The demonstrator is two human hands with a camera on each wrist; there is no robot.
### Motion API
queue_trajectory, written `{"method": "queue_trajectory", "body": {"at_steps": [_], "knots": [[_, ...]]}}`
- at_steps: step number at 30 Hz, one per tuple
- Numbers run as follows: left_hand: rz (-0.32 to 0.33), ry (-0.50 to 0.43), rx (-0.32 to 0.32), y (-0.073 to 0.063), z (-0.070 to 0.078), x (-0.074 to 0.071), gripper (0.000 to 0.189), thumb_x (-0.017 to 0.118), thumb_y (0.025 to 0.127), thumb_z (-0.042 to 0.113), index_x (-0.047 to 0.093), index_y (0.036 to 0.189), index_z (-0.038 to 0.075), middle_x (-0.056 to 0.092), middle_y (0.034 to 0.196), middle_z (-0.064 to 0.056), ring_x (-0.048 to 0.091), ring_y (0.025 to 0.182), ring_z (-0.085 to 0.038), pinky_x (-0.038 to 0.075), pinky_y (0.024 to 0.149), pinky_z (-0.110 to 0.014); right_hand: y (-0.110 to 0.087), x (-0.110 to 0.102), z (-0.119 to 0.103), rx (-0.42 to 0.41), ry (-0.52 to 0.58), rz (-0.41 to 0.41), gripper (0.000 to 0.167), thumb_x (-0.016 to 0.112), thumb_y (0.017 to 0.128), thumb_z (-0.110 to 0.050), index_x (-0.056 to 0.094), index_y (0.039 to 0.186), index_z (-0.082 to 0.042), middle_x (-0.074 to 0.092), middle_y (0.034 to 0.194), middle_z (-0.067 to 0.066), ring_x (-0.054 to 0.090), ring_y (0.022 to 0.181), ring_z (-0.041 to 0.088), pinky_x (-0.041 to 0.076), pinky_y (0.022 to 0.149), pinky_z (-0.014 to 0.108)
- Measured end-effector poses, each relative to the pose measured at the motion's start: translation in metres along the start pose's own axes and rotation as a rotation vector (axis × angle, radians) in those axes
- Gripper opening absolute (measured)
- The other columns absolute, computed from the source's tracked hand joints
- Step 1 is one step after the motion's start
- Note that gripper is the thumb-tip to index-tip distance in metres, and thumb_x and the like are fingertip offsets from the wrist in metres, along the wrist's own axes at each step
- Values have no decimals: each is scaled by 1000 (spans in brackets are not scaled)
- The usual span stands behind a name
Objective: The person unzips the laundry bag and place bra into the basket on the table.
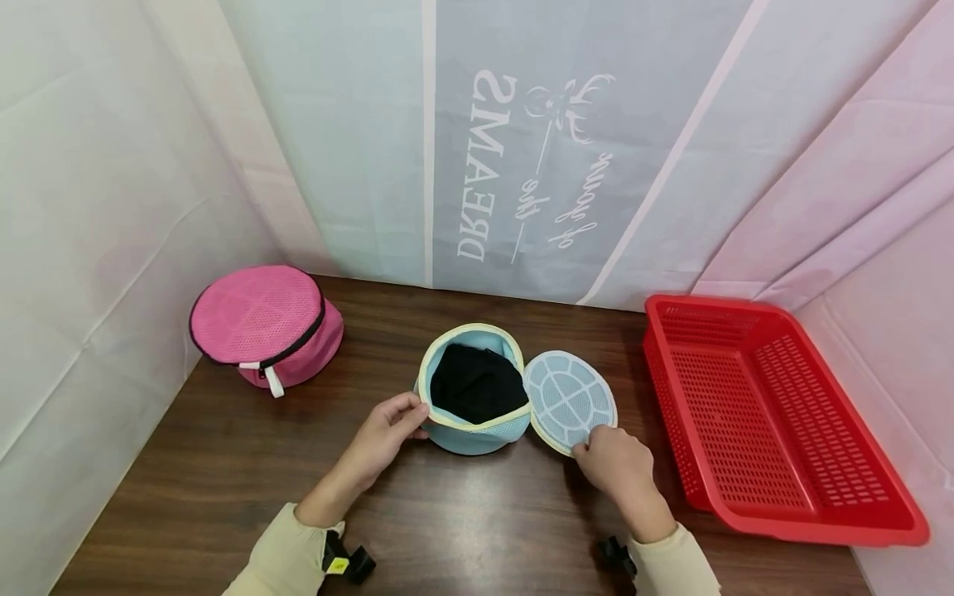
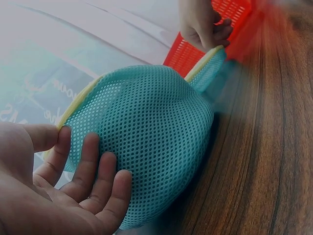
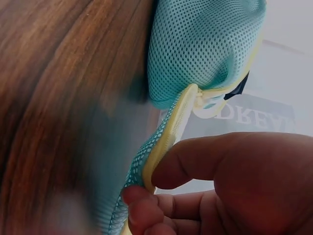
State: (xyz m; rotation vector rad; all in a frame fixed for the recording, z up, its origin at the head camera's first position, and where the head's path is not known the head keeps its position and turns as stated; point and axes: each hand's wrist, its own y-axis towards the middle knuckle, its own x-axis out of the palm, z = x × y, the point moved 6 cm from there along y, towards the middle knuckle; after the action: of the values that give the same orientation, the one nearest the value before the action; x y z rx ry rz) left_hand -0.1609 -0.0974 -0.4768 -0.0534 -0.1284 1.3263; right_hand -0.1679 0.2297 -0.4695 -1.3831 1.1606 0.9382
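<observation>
A light-blue mesh laundry bag (image 1: 469, 439) with yellow edging stands on the table in the head view, its top unzipped. Black cloth (image 1: 477, 382) lies bunched inside it. My left hand (image 1: 387, 430) pinches the bag's yellow rim between thumb and forefinger, the other fingers lying along the mesh side in the left wrist view. The round lid (image 1: 568, 397) is folded out to the right, joined to the bag at its side. At the lid's near edge, my right hand (image 1: 614, 463) pinches the yellow border. The zipper pull (image 3: 199, 100) shows close to that joint in the right wrist view.
A pink mesh laundry bag (image 1: 257, 319) with a black zipper, its lid on top, stands at the back left. To the right is a red plastic basket (image 1: 734, 414) with slotted sides. Printed cloth (image 1: 358, 124) hangs behind the dark wooden table (image 1: 462, 530).
</observation>
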Motion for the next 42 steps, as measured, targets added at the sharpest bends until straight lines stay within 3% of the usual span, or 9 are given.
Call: {"method": "queue_trajectory", "body": {"at_steps": [8, 30, 37, 42], "knots": [[2, 8, -1, -1, 0, 3, 26, 54, 107, 14, 58, 106, -12, 61, 99, -8, 62, 95, -15, 56, 88, -34, -1, 4, -3, 2, -2, -49, 29, 60, 87, -22, 54, 61, -10, 56, 64, 12, 54, 58, 28, 46, 52, 46], [-15, 3, 1, 1, 1, 3, 27, 49, 108, 14, 54, 102, -12, 58, 100, -10, 60, 98, -16, 55, 90, -37, 0, -3, -4, -31, -5, -52, 32, 59, 92, -27, 56, 63, -13, 55, 64, 9, 53, 58, 27, 43, 51, 45], [-19, 0, 2, 2, 2, 3, 27, 49, 108, 13, 53, 102, -12, 57, 99, -8, 60, 97, -16, 55, 90, -36, 5, -14, -3, -34, 15, -23, 29, 61, 96, -28, 64, 72, -12, 56, 65, 7, 52, 60, 25, 42, 51, 42], [-12, -2, -4, 2, 2, 3, 27, 49, 108, 13, 54, 102, -12, 56, 99, -8, 59, 97, -16, 55, 90, -35, 10, -28, -6, -53, 67, 68, 23, 63, 96, -25, 69, 82, -8, 56, 63, 5, 49, 57, 22, 40, 48, 36]]}}
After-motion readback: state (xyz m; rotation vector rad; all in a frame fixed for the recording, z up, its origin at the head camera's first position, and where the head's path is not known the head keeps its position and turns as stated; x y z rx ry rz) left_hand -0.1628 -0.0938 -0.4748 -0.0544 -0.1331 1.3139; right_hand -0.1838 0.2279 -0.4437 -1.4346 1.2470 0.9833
